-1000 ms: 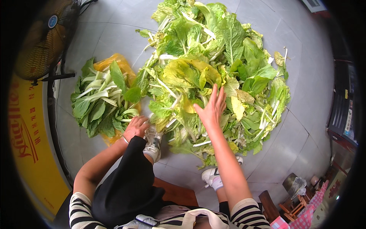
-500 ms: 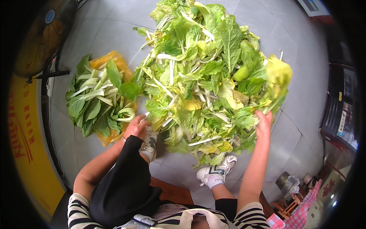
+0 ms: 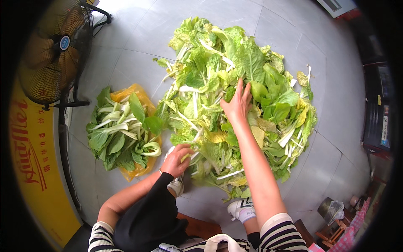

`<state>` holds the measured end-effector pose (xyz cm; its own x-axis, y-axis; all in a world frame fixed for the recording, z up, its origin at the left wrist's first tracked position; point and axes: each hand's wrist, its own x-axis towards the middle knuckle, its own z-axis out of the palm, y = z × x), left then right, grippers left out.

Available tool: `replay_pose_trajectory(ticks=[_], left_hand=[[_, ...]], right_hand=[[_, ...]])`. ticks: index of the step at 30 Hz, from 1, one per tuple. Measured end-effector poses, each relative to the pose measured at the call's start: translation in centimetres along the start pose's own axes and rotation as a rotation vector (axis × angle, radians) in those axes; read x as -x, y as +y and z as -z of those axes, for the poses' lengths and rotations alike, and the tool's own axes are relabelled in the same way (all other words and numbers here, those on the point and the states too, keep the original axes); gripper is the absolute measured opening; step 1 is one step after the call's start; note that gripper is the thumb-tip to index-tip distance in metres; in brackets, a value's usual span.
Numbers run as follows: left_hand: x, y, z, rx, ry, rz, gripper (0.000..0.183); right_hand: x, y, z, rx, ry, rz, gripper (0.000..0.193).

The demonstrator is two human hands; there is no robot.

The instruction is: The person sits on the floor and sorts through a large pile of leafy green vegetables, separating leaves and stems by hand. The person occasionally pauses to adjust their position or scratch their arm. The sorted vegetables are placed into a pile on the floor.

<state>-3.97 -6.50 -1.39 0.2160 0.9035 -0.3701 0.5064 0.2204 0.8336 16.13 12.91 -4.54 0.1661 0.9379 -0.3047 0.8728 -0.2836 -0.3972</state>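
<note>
Bare right hand (image 3: 237, 105) out front, back up, fingers fanned forward, thumb well apart to left: nothing closed there. Bare right forearm (image 3: 259, 170) behind it, long, nearly straight, slanting from cream-and-black striped knit right sleeve (image 3: 282, 236). Over to bare left hand (image 3: 177, 160): lower, closer to body, fingers loosely curled, pointing inward; grip unclear. Thin pale wristband (image 3: 160, 171) there, beside black-clad left knee (image 3: 164, 185). Left elbow bent, out wide.
</note>
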Motion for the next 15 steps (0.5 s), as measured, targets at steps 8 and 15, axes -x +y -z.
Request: replay_pose_trajectory(ticks=[8, 15], left_hand=[[1.4, -1.4, 0.8, 0.196, -0.048, 0.129, 0.018], [1.6, -2.4, 0.0, 0.318, -0.016, 0.182, 0.017]], right_hand=[[-3.2, -0.6, -1.8, -0.070, 0.038, -0.278, 0.099], [-4.0, 6.4, 4.6, -0.638, 0.241, -0.310, 0.079]])
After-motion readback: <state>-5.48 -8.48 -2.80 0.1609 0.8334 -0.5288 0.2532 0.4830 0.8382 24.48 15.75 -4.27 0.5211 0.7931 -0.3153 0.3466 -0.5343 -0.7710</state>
